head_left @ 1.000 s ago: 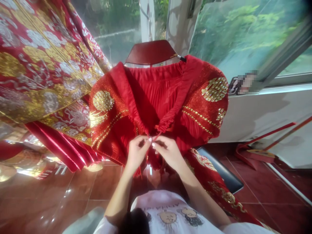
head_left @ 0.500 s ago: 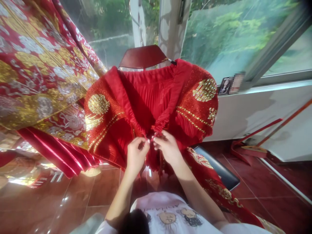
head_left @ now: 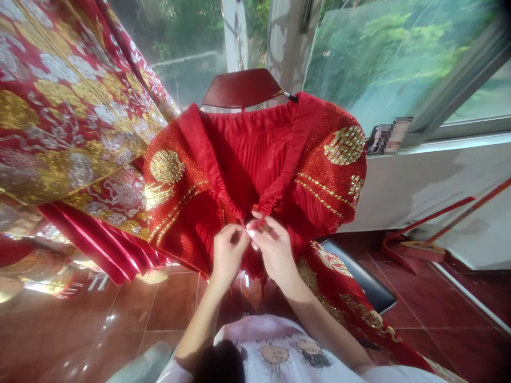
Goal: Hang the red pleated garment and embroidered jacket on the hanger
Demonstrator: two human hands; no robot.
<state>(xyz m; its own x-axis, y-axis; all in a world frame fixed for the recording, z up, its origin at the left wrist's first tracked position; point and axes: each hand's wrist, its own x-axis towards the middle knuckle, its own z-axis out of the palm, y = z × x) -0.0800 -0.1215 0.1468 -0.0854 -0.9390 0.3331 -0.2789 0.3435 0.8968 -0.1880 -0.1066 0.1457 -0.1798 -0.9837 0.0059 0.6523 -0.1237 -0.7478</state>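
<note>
A red pleated garment with gold round emblems is draped over the back of a dark red chair. Its ruffled edges meet at the front, where thin red ties hang. My left hand and my right hand are side by side just below that meeting point, fingertips touching. Both pinch the thin red ties between thumb and fingers. The lower part of the garment falls behind my hands and is partly hidden by them.
A large red and gold embroidered cloth hangs at the left with red pleats below it. A black seat is at the right. Windows and a white sill stand behind. The floor is glossy red tile.
My hands have stayed at the ties, with the fingers shifting closer together and working at the knot. The view has swayed slightly; the garment has not moved.
</note>
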